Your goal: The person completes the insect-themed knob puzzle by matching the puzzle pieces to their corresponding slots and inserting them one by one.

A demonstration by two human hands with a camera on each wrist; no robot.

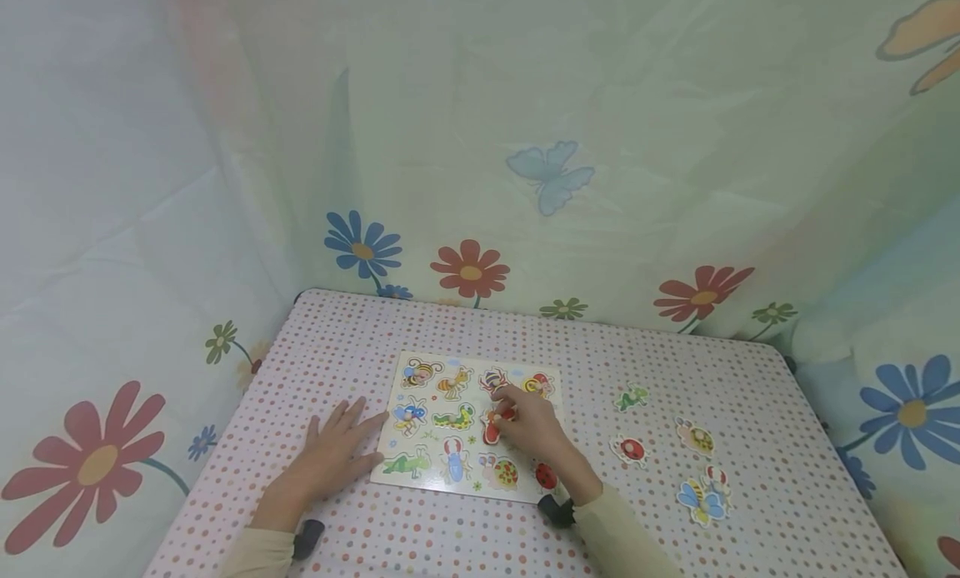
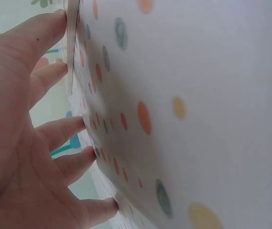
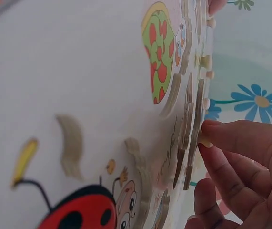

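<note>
A white puzzle board [image 1: 457,361] printed with cartoon insects lies on the dotted table. My right hand [image 1: 534,421] is over its right half, pinching the small knob [image 3: 205,141] of a red insect puzzle piece [image 1: 491,429] between thumb and fingers. In the right wrist view that piece [image 3: 196,129] is edge-on, close over the board. My left hand [image 1: 333,449] is at the board's left side with its fingers spread. In the left wrist view, thumb and a finger meet the board's edge [image 2: 71,43], while other fingertips rest on the tablecloth.
Loose pieces lie right of the board: a green insect [image 1: 632,396], a ladybug [image 1: 630,450], a snail [image 1: 696,437] and a blue-winged yellow insect [image 1: 701,502] overlapping another piece [image 1: 718,476]. Knobbed pieces fill several board spots. A flower-printed curtain [image 1: 450,145] hangs behind the table.
</note>
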